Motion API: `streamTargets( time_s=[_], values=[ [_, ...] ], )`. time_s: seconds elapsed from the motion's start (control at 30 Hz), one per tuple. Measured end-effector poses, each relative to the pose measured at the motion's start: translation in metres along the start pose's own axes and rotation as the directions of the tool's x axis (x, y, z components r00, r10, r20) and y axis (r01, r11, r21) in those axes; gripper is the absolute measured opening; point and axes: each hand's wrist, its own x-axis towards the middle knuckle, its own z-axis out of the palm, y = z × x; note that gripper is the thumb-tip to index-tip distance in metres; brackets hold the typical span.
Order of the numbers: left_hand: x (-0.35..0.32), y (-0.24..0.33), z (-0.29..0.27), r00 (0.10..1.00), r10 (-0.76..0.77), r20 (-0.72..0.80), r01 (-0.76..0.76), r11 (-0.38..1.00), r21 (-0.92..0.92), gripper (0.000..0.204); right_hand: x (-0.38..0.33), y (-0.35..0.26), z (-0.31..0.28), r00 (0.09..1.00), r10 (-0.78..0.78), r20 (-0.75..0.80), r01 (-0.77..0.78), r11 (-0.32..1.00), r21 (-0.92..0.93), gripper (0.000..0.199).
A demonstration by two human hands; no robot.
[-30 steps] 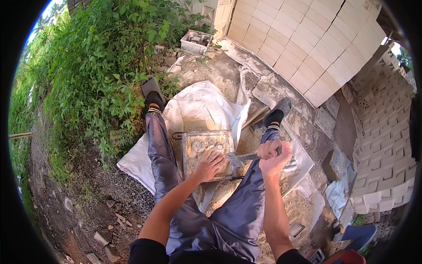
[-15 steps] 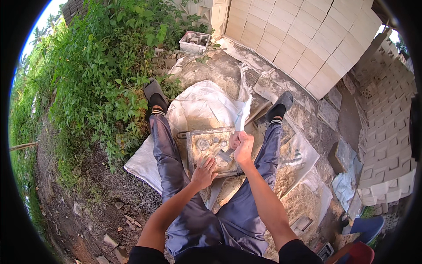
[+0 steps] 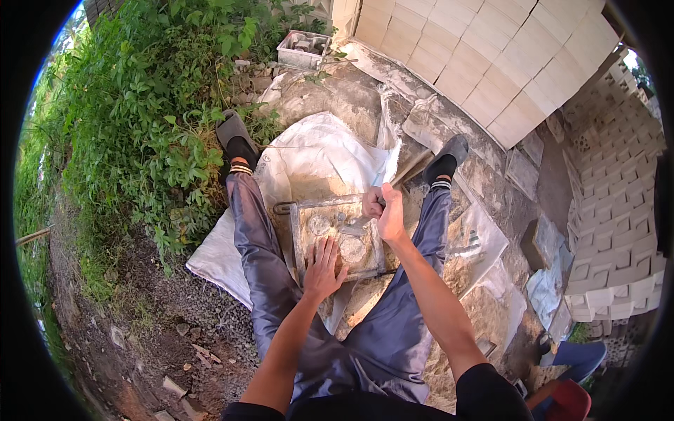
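Observation:
A square metal-edged mould (image 3: 295,242) filled with sandy, pale material lies between my legs, with a wire handle (image 3: 283,208) at its upper left corner. Round shapes (image 3: 351,250) show on its surface. My left hand (image 3: 324,270) rests palm down on the near left part of the fill, fingers stretched out. Over the right side, my right hand (image 3: 385,210) is closed around the handle of a small grey flat-bladed trowel (image 3: 355,228). Its blade points left across the fill; the handle is mostly hidden in the fist.
White sacking (image 3: 316,140) spreads under and beyond the mould, with loose sand (image 3: 421,365) on the right. A white crate (image 3: 304,50) holds grey pieces. Stacked pale blocks (image 3: 470,56) stand far right, bushes (image 3: 140,140) left. Another person's leg (image 3: 579,358) shows lower right.
The trowel blade has moved away from me across the fill, and my right hand has shifted slightly up and left. My left hand has slid a little forward. The whole view has shifted slightly.

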Motion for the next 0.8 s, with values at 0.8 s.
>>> streamTargets(
  time_s=[0.8],
  values=[
    [-0.002,-0.006,0.001,0.996,-0.04,0.083,0.033,0.995,0.092,0.066,0.011,-0.071,0.007,0.99,-0.039,0.132,0.024,0.993,0.119,0.058]
  ],
)
